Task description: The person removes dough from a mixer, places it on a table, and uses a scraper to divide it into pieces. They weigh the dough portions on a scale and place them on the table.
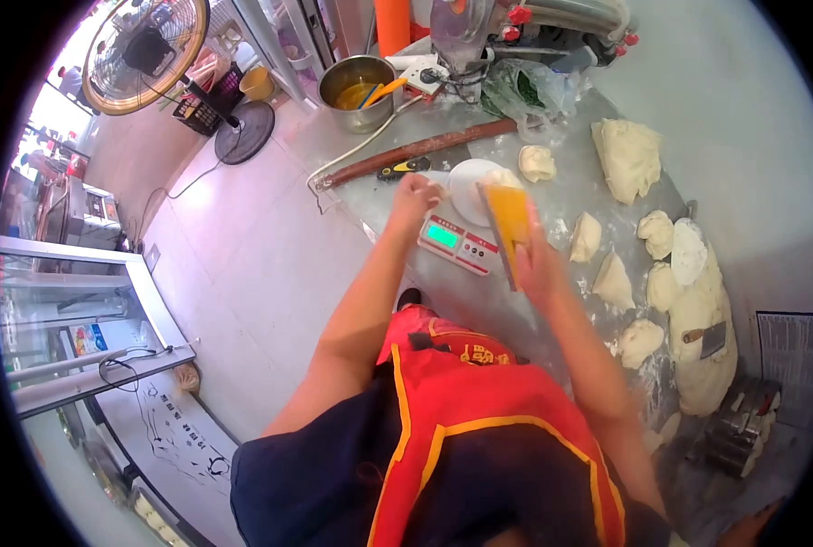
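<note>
My right hand (539,264) grips a dough scraper (509,223) with a yellow face, held on edge beside the kitchen scale (457,244). The scale has a lit green display and a round white plate (466,193). A lump of dough (500,180) lies at the plate's right side, partly behind the scraper. My left hand (413,201) is closed in a pinch just left of the plate; a pale bit shows at its fingertips, and I cannot tell what it is. Right of the scraper lie dough pieces (586,237) and a dough ball (537,163).
A big dough mass (627,159) and a long dough slab (703,346) lie on the floured table's right side. Behind the scale are a wooden rod (425,146), a box cutter (404,169) and a metal pot (356,96). A fan (147,50) stands on the floor.
</note>
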Demonstrator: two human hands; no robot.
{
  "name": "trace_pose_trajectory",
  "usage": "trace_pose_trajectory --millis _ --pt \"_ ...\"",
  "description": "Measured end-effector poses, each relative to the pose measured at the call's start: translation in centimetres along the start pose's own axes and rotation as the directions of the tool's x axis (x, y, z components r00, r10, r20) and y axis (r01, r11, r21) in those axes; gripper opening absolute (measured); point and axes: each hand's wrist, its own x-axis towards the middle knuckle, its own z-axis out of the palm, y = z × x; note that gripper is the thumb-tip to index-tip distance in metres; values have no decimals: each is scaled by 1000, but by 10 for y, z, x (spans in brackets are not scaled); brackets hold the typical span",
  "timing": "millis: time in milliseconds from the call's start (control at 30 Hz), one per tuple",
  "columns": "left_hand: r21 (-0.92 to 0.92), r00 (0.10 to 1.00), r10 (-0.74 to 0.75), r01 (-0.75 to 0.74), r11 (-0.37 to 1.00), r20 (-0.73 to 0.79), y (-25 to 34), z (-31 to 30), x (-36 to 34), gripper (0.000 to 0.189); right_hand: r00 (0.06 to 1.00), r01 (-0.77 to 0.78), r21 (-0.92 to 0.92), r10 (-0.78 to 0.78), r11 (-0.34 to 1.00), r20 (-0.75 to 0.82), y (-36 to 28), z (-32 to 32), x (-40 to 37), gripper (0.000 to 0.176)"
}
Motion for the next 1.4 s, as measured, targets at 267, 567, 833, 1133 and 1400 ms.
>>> trace_pose_trajectory --millis 267,567,833,1133,1400 --pt "1 980 -145 147 989 138 47 7 -13 42 988 -108 54 114 993 -104 11 -23 -24 70" --pt "241 968 -88 30 970 235 39 22 8 20 984 -103 105 117 989 -135 0 -21 -22 70" --pt "297 975 -92 28 955 204 35 27 12 20 976 -105 147 130 984 -174 4 -26 -28 70" --pt "783 883 283 -465 413 375 5 45 21 52 936 -204 157 240 966 -258 8 -38 -41 71" --pt "888 926 70 -375 266 370 35 99 12 39 786 -317 289 421 903 -453 42 -73 -99 70"
